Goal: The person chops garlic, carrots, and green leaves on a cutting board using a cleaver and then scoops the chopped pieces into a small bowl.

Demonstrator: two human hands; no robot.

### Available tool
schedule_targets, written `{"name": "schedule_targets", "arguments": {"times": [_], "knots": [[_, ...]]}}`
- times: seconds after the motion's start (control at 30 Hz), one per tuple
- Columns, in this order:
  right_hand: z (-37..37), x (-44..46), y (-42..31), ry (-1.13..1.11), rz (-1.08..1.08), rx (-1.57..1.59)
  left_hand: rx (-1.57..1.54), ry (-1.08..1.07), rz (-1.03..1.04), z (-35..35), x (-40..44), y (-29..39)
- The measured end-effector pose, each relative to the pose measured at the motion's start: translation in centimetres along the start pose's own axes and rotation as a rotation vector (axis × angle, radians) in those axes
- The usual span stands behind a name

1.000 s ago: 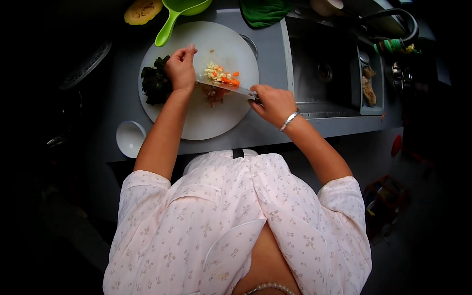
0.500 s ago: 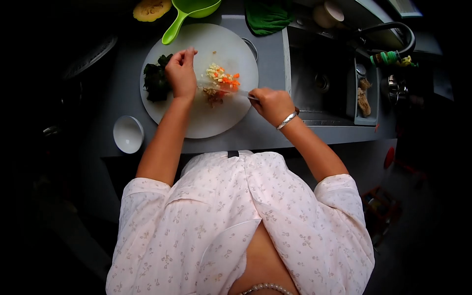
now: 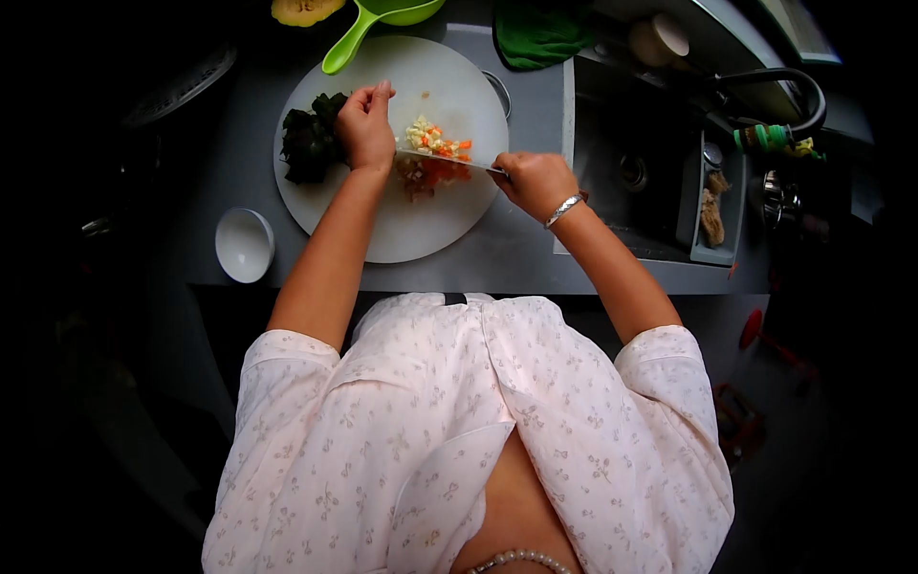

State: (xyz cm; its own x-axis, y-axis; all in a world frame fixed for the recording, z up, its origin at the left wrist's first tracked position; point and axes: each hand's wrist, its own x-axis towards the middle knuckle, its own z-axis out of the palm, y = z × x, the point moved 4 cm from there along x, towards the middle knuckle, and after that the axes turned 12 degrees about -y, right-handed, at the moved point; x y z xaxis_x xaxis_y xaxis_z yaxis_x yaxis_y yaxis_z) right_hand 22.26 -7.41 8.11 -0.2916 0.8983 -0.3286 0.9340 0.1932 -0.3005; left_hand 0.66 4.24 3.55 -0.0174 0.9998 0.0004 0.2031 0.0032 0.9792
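A large kitchen knife (image 3: pixel 448 160) lies across the round white cutting board (image 3: pixel 421 230), its handle in my right hand (image 3: pixel 535 182), which is closed round it. My left hand (image 3: pixel 365 132), fingers curled in, is at the blade's tip end; I see nothing held in it. Small diced pieces, pale yellow and orange (image 3: pixel 430 139), are heaped just beyond the blade. Brownish and reddish bits (image 3: pixel 418 179) show on the near side, partly blurred. Dark green leafy-looking pieces (image 3: pixel 308 143) lie at the board's left, next to my left hand.
A white bowl (image 3: pixel 244 246) stands left of the board. Behind it are a green handled strainer or scoop (image 3: pixel 346 46) and a cut yellow squash (image 3: pixel 306 10). A green cloth (image 3: pixel 540 36) lies at the back. On the right is a dark sink (image 3: pixel 612 210) with a tap (image 3: pixel 808 91).
The knife has turned slightly, its blade now edge-on rather than flat and blurred. My left hand has shifted a little up and right. The whole view has moved slightly.
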Motion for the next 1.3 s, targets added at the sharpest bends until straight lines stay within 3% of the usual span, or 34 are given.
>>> {"name": "schedule_targets", "arguments": {"times": [0.17,0.23,0.47,0.67,0.83,0.9,0.97,1.3], "knots": [[-1.8,-0.5,-0.6,0.065,-0.084,0.009,-0.014,-0.033,-0.052,-1.0,0.2,1.0],[-2.4,-1.0,-1.4,-0.011,-0.067,0.019,-0.126,-0.044,-0.037,-1.4,-0.3,1.9],[0.2,-0.1,-0.8,-0.073,-0.049,-0.056,-0.048,0.049,-0.02,-1.2,-1.6,-0.7],[-0.1,-0.5,-0.4,0.04,-0.088,-0.053,-0.034,-0.013,-0.03,-1.4,-1.7,0.3],[-2.0,-1.5,-2.6,-0.048,-0.057,-0.052,-0.166,0.025,0.018,-2.2,-1.3,0.9],[-1.5,-1.3,-2.8,-0.067,-0.036,-0.059,-0.052,-0.029,-0.125,-2.3,-1.3,-0.2],[-0.3,-1.0,-2.5,-0.094,-0.016,-0.056,-0.076,-0.005,-0.083,-2.2,-1.6,-1.0],[0.7,-2.0,-1.8,0.12,-0.108,-0.051,-0.015,-0.012,-0.023,-2.3,-3.0,1.8]]}}
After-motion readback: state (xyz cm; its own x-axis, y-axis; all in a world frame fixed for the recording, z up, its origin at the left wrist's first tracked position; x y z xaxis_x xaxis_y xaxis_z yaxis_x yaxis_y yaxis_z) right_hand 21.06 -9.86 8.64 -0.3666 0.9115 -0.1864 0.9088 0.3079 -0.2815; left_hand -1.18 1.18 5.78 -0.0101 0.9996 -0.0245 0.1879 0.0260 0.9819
